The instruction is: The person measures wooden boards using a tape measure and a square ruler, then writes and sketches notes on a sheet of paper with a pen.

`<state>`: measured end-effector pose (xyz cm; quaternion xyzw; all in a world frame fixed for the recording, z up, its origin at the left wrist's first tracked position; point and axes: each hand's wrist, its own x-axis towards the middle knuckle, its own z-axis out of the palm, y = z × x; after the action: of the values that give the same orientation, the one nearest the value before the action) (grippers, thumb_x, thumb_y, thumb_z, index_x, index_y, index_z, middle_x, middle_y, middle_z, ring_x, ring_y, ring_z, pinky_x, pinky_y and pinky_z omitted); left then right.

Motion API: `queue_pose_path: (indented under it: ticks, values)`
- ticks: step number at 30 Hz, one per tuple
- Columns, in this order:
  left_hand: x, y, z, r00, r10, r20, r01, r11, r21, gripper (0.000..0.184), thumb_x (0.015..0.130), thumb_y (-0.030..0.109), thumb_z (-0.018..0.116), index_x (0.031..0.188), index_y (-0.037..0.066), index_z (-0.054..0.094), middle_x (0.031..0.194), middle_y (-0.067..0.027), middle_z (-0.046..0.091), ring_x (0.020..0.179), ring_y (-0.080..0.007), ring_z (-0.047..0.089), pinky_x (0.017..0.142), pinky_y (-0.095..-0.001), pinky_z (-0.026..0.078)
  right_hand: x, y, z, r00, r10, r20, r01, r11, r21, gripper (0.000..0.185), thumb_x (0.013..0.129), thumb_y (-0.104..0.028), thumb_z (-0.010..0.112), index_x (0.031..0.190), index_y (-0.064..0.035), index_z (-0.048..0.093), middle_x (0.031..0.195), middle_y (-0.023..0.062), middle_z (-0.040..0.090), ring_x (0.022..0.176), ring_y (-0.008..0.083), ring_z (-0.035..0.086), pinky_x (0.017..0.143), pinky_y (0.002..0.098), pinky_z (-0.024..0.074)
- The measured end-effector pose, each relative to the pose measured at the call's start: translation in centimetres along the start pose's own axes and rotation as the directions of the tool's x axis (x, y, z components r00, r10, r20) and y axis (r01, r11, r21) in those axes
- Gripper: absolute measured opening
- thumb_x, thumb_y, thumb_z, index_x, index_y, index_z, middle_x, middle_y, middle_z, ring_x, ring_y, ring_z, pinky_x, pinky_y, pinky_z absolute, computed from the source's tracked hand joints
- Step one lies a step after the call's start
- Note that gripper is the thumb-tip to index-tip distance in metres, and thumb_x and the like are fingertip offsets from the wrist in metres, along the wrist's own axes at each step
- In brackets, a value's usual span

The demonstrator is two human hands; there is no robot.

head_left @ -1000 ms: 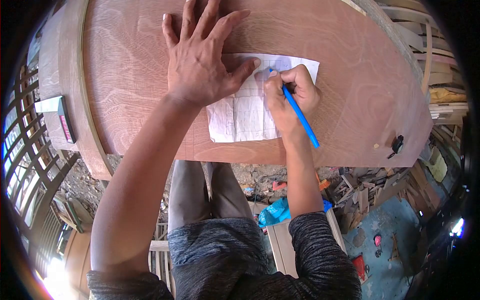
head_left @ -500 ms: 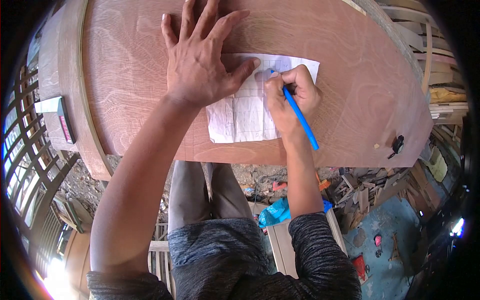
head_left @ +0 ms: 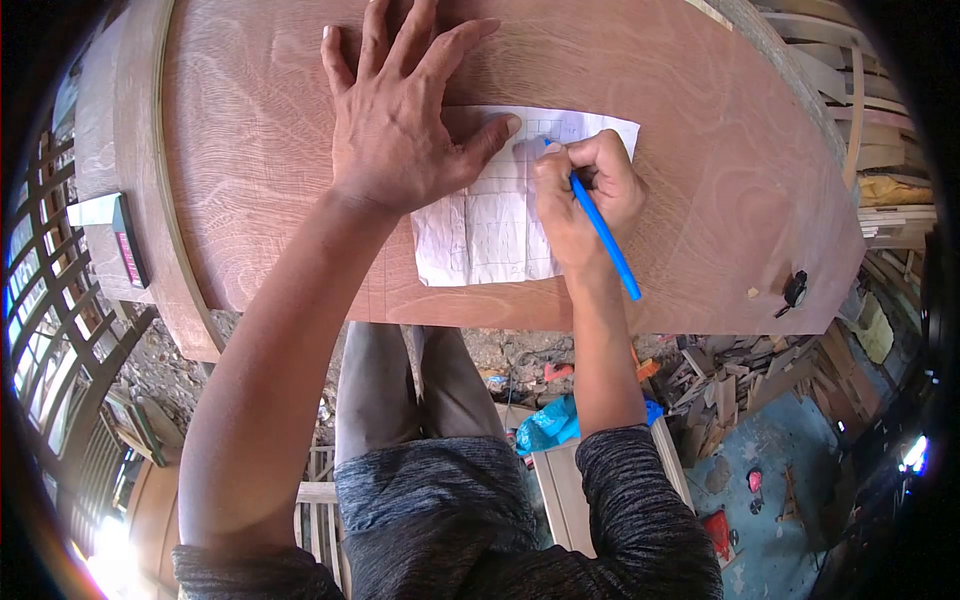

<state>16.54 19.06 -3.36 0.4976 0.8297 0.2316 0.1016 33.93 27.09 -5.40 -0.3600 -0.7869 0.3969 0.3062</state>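
A creased white sheet of paper point(head_left: 490, 235) with a hand-drawn grid lies on a reddish plywood board point(head_left: 720, 220). Spread flat, my left hand point(head_left: 400, 130) presses down with its thumb on the paper and its other fingers on the board. My right hand point(head_left: 595, 195) grips a blue pen point(head_left: 607, 240) and rests on the paper's right side. The pen's tip end is near the small drawn boxes at the top of the sheet, partly hidden by my fingers and thumb.
A small black object point(head_left: 794, 290) sits at the board's right edge. To the left, a dark box point(head_left: 130, 240) lies beyond a wooden strip point(head_left: 160, 150). Scrap wood point(head_left: 740, 375) covers the ground below right, beside a blue plastic bag point(head_left: 548, 427).
My right hand and the pen have shifted very slightly to the right on the paper. My left hand stays in place.
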Motion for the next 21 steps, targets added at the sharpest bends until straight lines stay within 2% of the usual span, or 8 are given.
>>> queue_pose_path:
  ticks: [3, 6, 9, 12, 15, 18, 21]
  values:
    - [-0.03, -0.03, -0.01, 1.0, 0.003, -0.001, -0.003, 1.0, 0.003, 0.082, 0.073, 0.046, 0.082, 0.144, 0.015, 0.055, 0.166, -0.0226, 0.03, 0.155, -0.0486, 0.018, 0.123, -0.0673, 0.007, -0.02, -0.55, -0.51, 0.998, 0.032, 0.056, -0.03, 0.998, -0.047, 0.024, 0.088, 0.003, 0.07, 0.078, -0.0049, 0.05, 0.062, -0.0006, 0.057, 0.058, 0.0019, 0.05, 0.052, 0.0224, 0.0423]
    - [-0.01, -0.02, 0.02, 1.0, 0.002, 0.0, -0.002, 1.0, 0.005, 0.081, 0.073, 0.047, 0.082, 0.144, 0.015, 0.055, 0.166, -0.0226, 0.03, 0.155, -0.0488, 0.018, 0.123, -0.0671, 0.007, -0.02, -0.27, -0.55, 0.997, 0.02, 0.068, -0.016, 0.998, -0.057, 0.023, 0.088, 0.002, 0.07, 0.078, -0.0047, 0.05, 0.062, -0.0004, 0.057, 0.058, 0.0022, 0.051, 0.052, 0.0226, 0.0425]
    - [0.01, -0.01, -0.01, 1.0, 0.003, -0.005, -0.003, 1.0, 0.0, 0.081, 0.073, 0.047, 0.082, 0.143, 0.015, 0.056, 0.166, -0.0227, 0.03, 0.155, -0.0489, 0.018, 0.123, -0.0667, 0.007, -0.13, -0.3, -0.35, 0.998, 0.034, 0.047, -0.032, 0.998, -0.049, 0.024, 0.088, 0.002, 0.07, 0.078, -0.0048, 0.05, 0.062, -0.0003, 0.058, 0.057, 0.0022, 0.051, 0.051, 0.0229, 0.0423]
    - [0.02, 0.04, -0.06, 1.0, -0.002, -0.001, 0.002, 1.0, -0.003, 0.081, 0.073, 0.046, 0.082, 0.143, 0.015, 0.056, 0.166, -0.0227, 0.03, 0.155, -0.049, 0.018, 0.123, -0.0664, 0.007, -0.02, -0.21, -0.05, 1.0, 0.022, -0.001, -0.022, 0.999, -0.031, 0.03, 0.084, -0.001, 0.075, 0.076, -0.0077, 0.047, 0.055, 0.002, 0.044, 0.051, 0.0057, 0.041, 0.046, 0.0263, 0.0379]
    - [0.02, 0.09, -0.03, 1.0, -0.006, 0.002, 0.006, 1.0, -0.005, 0.081, 0.074, 0.046, 0.082, 0.143, 0.015, 0.056, 0.166, -0.0229, 0.029, 0.155, -0.049, 0.018, 0.123, -0.0661, 0.007, -0.01, -0.23, -0.02, 1.0, 0.0, -0.001, 0.0, 1.0, 0.007, 0.029, 0.084, -0.001, 0.075, 0.076, -0.0076, 0.047, 0.056, 0.0017, 0.044, 0.051, 0.0052, 0.041, 0.046, 0.026, 0.0378]
    - [0.03, 0.17, -0.13, 1.0, -0.003, 0.007, 0.003, 1.0, -0.005, 0.08, 0.074, 0.045, 0.082, 0.143, 0.014, 0.056, 0.166, -0.0231, 0.029, 0.155, -0.049, 0.018, 0.124, -0.066, 0.007, -0.28, 0.12, -0.12, 0.997, -0.02, -0.078, 0.024, 0.998, 0.05, 0.029, 0.085, -0.001, 0.075, 0.076, -0.0075, 0.048, 0.056, 0.0017, 0.046, 0.051, 0.0047, 0.042, 0.046, 0.0259, 0.0377]
    - [0.06, 0.09, -0.19, 1.0, -0.005, 0.012, 0.005, 1.0, -0.005, 0.08, 0.073, 0.044, 0.082, 0.143, 0.014, 0.056, 0.166, -0.0231, 0.029, 0.155, -0.049, 0.018, 0.124, -0.066, 0.007, -0.22, -0.34, -0.13, 0.999, 0.043, -0.025, -0.041, 0.996, 0.077, 0.028, 0.086, -0.001, 0.075, 0.077, -0.0072, 0.048, 0.056, 0.002, 0.047, 0.05, 0.0049, 0.043, 0.045, 0.0259, 0.0372]
